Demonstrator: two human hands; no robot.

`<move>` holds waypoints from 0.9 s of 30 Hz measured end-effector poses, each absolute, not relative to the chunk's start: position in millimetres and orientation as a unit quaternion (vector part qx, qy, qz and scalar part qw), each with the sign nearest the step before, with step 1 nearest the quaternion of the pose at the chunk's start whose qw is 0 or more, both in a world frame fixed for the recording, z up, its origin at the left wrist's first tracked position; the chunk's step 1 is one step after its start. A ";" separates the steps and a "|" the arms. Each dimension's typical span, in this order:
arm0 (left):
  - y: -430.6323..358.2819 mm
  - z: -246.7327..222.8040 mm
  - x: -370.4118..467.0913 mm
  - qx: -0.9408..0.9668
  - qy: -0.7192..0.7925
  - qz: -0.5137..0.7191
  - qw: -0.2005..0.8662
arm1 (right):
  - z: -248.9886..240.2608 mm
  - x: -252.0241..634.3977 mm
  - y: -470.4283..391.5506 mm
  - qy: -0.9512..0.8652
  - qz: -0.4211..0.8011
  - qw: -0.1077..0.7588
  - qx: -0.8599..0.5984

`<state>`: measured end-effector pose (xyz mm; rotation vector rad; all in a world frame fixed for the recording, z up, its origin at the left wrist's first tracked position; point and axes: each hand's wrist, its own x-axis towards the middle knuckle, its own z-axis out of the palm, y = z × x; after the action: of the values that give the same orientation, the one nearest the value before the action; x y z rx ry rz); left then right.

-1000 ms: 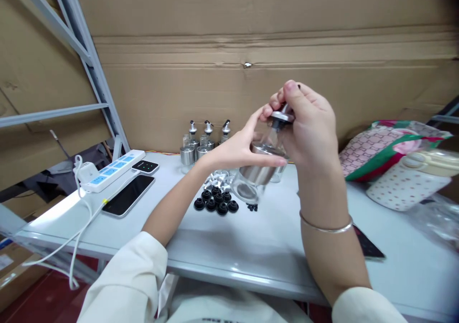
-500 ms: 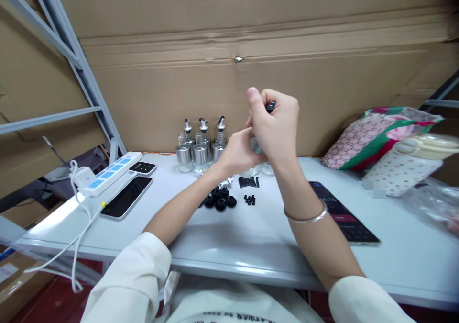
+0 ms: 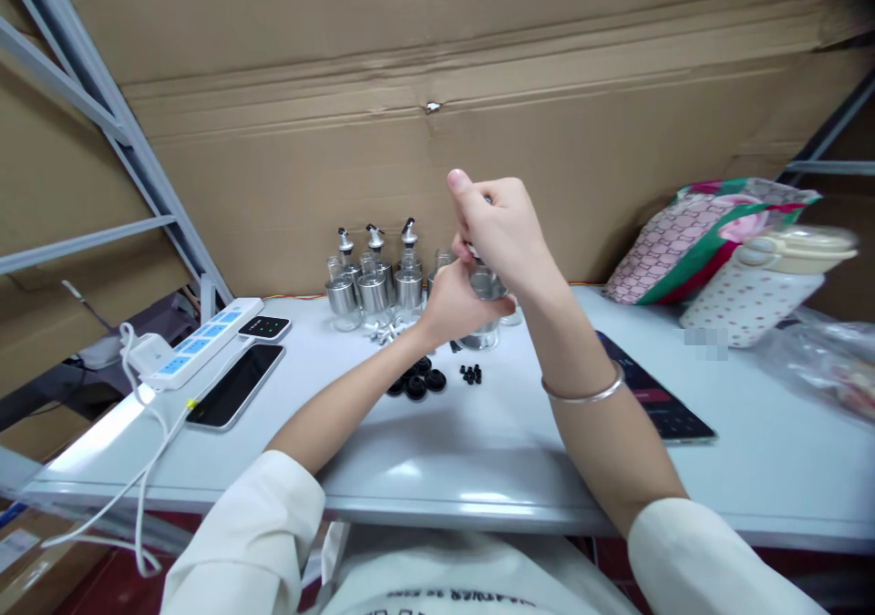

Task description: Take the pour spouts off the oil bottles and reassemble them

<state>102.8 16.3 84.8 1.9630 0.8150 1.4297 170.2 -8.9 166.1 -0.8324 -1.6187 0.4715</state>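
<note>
Bottle (image 3: 482, 334) sits in both hands, toward the desk's (image 3: 437, 469) back edge. Left hand (image 3: 452, 301): fingers wrapped round its body. Right hand (image 3: 504, 230): clamped over its top, fingertips mostly hidden. Probably rigid, slick, breakable glass; best gripped round the body.

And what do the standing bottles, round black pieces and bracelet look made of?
The standing bottles look like clear glass, see-through at neck and base, with probably metal sleeves, greyish and satiny. The round black pieces could be rubber or plastic: dark, faintly glossy. The bracelet suggests polished metal: silvery, with bright highlights.
</note>
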 end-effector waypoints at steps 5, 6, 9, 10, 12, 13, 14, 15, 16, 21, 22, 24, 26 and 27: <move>4.2 100.5 94.1 0.811 0.209 0.443 0.319 | 175.3 186.9 -21.4 -0.707 0.353 0.534 -0.300; 0.6 103.8 93.0 0.821 0.194 0.420 0.334 | 177.1 189.8 -25.6 -0.705 0.375 0.528 -0.289; -5.8 112.2 88.5 0.830 0.133 0.349 0.414 | 182.1 195.2 -34.8 -0.695 0.444 0.504 -0.258; -6.1 113.9 86.9 0.825 0.105 0.324 0.452 | 183.4 196.0 -36.0 -0.693 0.465 0.490 -0.252; -4.6 115.4 84.1 0.806 0.049 0.265 0.526 | 185.6 196.5 -35.9 -0.691 0.502 0.459 -0.245; -3.5 115.2 83.1 0.796 0.030 0.236 0.557 | 186.3 196.3 -35.1 -0.690 0.518 0.445 -0.239; -2.6 114.8 82.4 0.785 0.025 0.213 0.582 | 186.8 196.1 -34.0 -0.689 0.531 0.435 -0.233; -2.0 114.2 82.0 0.774 0.032 0.198 0.600 | 187.0 195.8 -33.0 -0.688 0.539 0.430 -0.226; -2.0 113.8 81.7 0.765 0.042 0.190 0.614 | 186.9 195.6 -32.0 -0.687 0.541 0.433 -0.218; -7.3 114.9 83.2 0.757 0.017 0.194 0.624 | 184.9 197.6 -25.2 -0.704 0.440 0.510 -0.224; -8.6 115.0 84.3 0.770 0.011 0.204 0.605 | 184.8 198.8 -22.6 -0.704 0.410 0.531 -0.231; -10.4 114.0 87.4 0.799 0.013 0.227 0.557 | 185.4 201.9 -16.5 -0.697 0.367 0.564 -0.245; -10.2 112.5 90.2 0.807 0.014 0.252 0.534 | 186.5 204.6 -11.3 -0.688 0.355 0.579 -0.257; -9.2 112.3 90.7 0.801 0.016 0.268 0.535 | 187.0 205.6 -9.7 -0.683 0.358 0.580 -0.261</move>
<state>90.7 -9.2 112.3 1.9080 0.0374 0.6394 205.6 -9.7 187.0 -0.6112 -1.5974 0.8366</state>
